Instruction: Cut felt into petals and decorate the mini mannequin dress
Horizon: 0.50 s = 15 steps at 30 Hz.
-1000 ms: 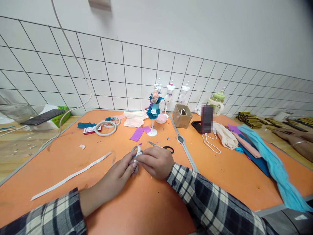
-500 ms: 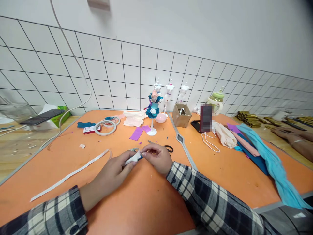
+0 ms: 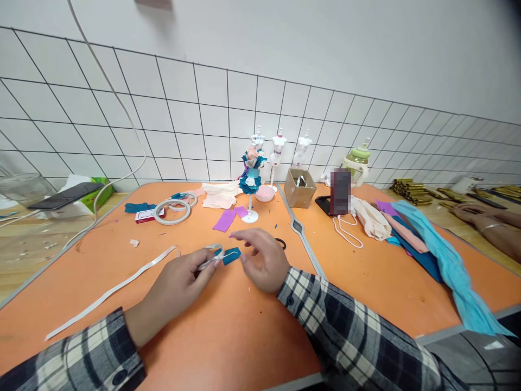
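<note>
My left hand [image 3: 179, 290] is closed, thumb and fingers pinching a small whitish ring [image 3: 220, 251] that looks like a narrow tape roll. A flat teal strip of paper or cloth [image 3: 232, 256] sticks out to the right of it, with a thin white line across it. Just right of the strip, my right hand [image 3: 264, 260] is open, fingers curved and apart, with nothing visible between them. Behind that hand shows a black scissors handle [image 3: 281, 244]; the blades are hidden. A long white strip [image 3: 109, 292] lies left of my left hand.
Tape rolls [image 3: 171, 212], purple pieces [image 3: 224, 220] and a dressed mini mannequin [image 3: 249, 184] stand or lie ahead. Further right are a cardboard box [image 3: 300, 190], a phone [image 3: 340, 191], a green-lidded bottle [image 3: 358, 157] and coloured paper [image 3: 451, 260]. Another person's hand [image 3: 472, 213] rests at far right.
My right fingers have come off the piece at my left hand and spread apart. The white part in my left hand now shows as a ring, with more teal strip exposed. The view shifted slightly.
</note>
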### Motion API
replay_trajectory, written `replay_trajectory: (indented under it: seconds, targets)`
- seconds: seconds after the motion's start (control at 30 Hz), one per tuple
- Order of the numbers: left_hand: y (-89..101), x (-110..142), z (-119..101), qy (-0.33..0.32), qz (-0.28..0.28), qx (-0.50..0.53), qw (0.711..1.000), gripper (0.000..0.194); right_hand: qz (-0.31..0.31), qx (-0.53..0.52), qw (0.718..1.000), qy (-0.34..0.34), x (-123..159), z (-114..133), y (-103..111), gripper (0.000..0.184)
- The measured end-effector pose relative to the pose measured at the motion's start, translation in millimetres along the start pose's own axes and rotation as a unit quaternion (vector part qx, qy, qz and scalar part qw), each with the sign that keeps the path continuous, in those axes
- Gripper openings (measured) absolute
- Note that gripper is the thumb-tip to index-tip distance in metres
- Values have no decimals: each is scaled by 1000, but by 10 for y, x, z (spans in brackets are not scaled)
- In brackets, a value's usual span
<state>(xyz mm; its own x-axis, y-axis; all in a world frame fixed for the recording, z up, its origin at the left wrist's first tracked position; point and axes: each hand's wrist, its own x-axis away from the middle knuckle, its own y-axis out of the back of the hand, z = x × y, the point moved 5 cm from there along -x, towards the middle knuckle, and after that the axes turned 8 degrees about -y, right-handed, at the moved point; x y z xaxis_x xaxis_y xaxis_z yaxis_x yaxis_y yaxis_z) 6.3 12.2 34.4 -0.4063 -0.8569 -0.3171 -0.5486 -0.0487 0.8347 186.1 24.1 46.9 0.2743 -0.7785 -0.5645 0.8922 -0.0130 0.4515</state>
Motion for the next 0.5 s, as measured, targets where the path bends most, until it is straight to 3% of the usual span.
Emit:
replay_trajectory:
  seconds: [0.03,0.1,0.23,0.37,0.5]
  targets:
    - [-11,8,-3,-9,8,-7,1000,32,16,62,995,71,23,86,-18,34]
    - [-25,22,-6,-27,15,-26,999,30,35,159,975,150,62,166,-74,21]
    - [-18,42,-22,-57,6,-52,997,32,45,250,953,164,70,121,-163,17]
    - [-12,55,-74,-87,1,-26,996,31,37,253,952,167,84,99,-178,16]
    - [-23,61,-96,-76,19,-4,997,33,15,245,951,189,103,153,-142,14]
